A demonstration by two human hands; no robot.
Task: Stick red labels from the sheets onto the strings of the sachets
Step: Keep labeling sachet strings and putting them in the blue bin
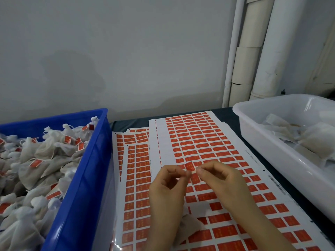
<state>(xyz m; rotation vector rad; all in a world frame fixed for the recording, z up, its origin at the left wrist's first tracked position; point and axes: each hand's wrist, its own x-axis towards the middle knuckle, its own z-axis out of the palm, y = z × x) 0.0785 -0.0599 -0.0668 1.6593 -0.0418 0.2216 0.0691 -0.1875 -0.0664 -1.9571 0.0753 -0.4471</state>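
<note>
Red in colour, the small rectangular paper label (189, 166) is pinched by its lower edge between thumb and fingertips of the left hand (168, 182) and the right hand (217, 175). Both hands have curled fingers and are raised just above the sheets. A pale mesh sachet (191, 222) lies on the sheet between the forearms, partly covered by the left wrist. Its string cannot be made out.

Directly beneath is the long white top sheet of red labels (199, 140), with several cells near the hands bare. It overlaps further label sheets (135, 160) to the left. All lie on the dark counter (229, 116).

Touching the sheets' left edge stands a blue plastic crate (85, 187) heaped with white drawstring sachets bearing red labels (45, 156). At right, beside the sheets, is a white plastic tub (268, 142) holding flat unlabelled sachets (311, 140). White vertical pipes (270, 51) run down the grey wall behind it.
</note>
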